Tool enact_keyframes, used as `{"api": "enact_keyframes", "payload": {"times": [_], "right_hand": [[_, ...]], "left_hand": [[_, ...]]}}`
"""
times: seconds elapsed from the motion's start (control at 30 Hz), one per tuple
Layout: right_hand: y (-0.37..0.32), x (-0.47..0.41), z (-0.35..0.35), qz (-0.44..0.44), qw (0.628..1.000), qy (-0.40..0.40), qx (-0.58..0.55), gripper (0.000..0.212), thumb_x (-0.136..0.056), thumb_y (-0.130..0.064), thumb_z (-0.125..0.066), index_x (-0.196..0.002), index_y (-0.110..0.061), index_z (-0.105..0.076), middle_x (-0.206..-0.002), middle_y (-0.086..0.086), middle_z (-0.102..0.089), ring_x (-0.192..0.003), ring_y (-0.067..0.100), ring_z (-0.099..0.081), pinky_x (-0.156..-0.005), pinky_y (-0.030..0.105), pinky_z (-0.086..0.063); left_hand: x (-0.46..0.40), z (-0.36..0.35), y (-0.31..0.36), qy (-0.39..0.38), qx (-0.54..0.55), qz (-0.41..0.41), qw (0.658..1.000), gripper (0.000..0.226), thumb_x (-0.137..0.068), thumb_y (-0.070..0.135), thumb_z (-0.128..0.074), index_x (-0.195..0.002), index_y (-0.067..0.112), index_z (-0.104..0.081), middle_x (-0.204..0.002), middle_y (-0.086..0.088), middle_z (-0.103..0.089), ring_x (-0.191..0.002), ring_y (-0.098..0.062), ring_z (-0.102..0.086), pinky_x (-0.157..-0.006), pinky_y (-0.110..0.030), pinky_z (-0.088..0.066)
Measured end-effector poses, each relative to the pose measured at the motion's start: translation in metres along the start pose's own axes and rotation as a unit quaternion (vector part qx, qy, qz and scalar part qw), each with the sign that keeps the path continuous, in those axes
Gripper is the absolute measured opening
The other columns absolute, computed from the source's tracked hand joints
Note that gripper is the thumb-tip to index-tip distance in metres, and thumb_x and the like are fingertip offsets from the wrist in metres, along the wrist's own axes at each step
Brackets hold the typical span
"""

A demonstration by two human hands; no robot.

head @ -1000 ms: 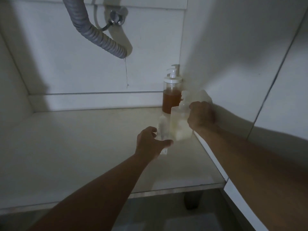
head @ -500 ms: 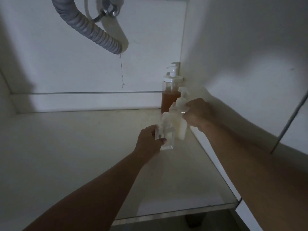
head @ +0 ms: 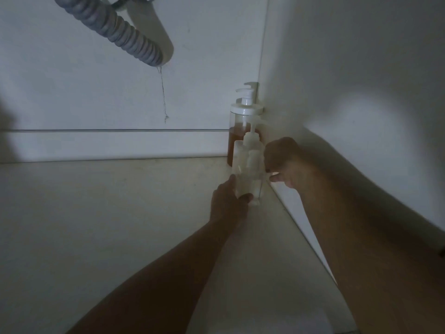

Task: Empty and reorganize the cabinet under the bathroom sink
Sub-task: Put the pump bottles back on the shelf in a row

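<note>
Head view recorded a clear pump bottle (head: 248, 169) at the cabinet's right rear corner, just before an amber dispenser (head: 243, 131). Left hand (head: 228, 201) gripped its base; right hand (head: 283, 160), fingers loosely curled, hovered beside, apparently steadying placement.

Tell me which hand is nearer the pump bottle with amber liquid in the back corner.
Right. The right hand sits just beside the amber-liquid clear pump bottle, to its right; the left hand is farther forward, holding a small clear bottle.
</note>
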State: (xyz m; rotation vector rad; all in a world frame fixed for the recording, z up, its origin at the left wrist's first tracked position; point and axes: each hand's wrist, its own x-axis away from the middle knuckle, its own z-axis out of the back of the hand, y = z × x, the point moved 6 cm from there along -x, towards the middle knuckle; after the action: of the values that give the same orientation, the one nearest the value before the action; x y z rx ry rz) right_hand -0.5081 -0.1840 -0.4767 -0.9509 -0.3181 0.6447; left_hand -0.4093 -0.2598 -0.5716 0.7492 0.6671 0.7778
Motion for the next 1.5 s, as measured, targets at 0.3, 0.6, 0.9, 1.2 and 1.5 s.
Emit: {"api": "enact_keyframes", "payload": {"times": [0.3, 0.6, 0.9, 1.2, 1.5], "right_hand": [[-0.02, -0.013, 0.0, 0.157, 0.928, 0.162, 0.296, 0.023, -0.087, -0.006, -0.058, -0.108, -0.009, -0.069, -0.106, 0.013, -0.069, -0.101, 0.031, -0.065, -0.081, 0.038, -0.057], [-0.032, -0.018, -0.004, 0.155, 0.893, 0.197, 0.374, 0.026, -0.094, -0.007, -0.05, -0.113, -0.011, -0.068, -0.111, 0.012, -0.066, -0.106, 0.033, -0.064, -0.079, 0.04, -0.053], [-0.031, 0.0, 0.003, 0.157, 0.904, 0.175, 0.357, 0.03, -0.094, -0.007, -0.048, -0.118, -0.013, -0.064, -0.117, 0.012, -0.063, -0.111, 0.033, -0.061, -0.083, 0.041, -0.052], [-0.009, 0.056, 0.003, 0.134, 0.941, 0.047, 0.307, 0.027, -0.082, -0.009, -0.064, -0.108, -0.015, -0.069, -0.107, 0.008, -0.068, -0.101, 0.029, -0.065, -0.081, 0.032, -0.054], [0.014, 0.159, 0.004, 0.14, 0.957, -0.147, 0.207, 0.037, -0.079, -0.018, -0.079, -0.114, -0.013, -0.07, -0.105, 0.003, -0.071, -0.087, 0.017, -0.069, -0.071, 0.033, -0.061]], "left_hand": [[-0.03, -0.011, -0.003, 0.017, -0.04, 0.01, 0.999, 0.065, -0.084, 0.047, -0.066, -0.141, 0.025, -0.045, -0.131, -0.002, -0.061, -0.117, -0.023, -0.057, -0.098, -0.039, -0.046], [-0.051, -0.017, -0.001, 0.009, -0.112, 0.0, 0.994, 0.056, -0.084, 0.057, -0.06, -0.133, 0.033, -0.051, -0.124, -0.001, -0.063, -0.116, -0.022, -0.052, -0.089, -0.035, -0.038], [-0.035, -0.008, 0.001, -0.04, -0.048, 0.012, 0.998, 0.066, -0.075, 0.048, -0.076, -0.131, 0.022, -0.053, -0.126, -0.003, -0.062, -0.12, -0.026, -0.053, -0.099, -0.038, -0.041], [0.03, 0.041, -0.006, -0.126, 0.068, 0.121, 0.982, 0.038, -0.075, 0.021, -0.081, -0.11, 0.016, -0.068, -0.103, 0.002, -0.06, -0.092, -0.012, -0.057, -0.073, -0.019, -0.04], [0.128, 0.115, 0.015, -0.176, -0.045, 0.123, 0.976, 0.046, -0.076, 0.024, -0.081, -0.117, 0.009, -0.067, -0.115, -0.008, -0.069, -0.104, -0.02, -0.066, -0.091, -0.028, -0.048]]}}
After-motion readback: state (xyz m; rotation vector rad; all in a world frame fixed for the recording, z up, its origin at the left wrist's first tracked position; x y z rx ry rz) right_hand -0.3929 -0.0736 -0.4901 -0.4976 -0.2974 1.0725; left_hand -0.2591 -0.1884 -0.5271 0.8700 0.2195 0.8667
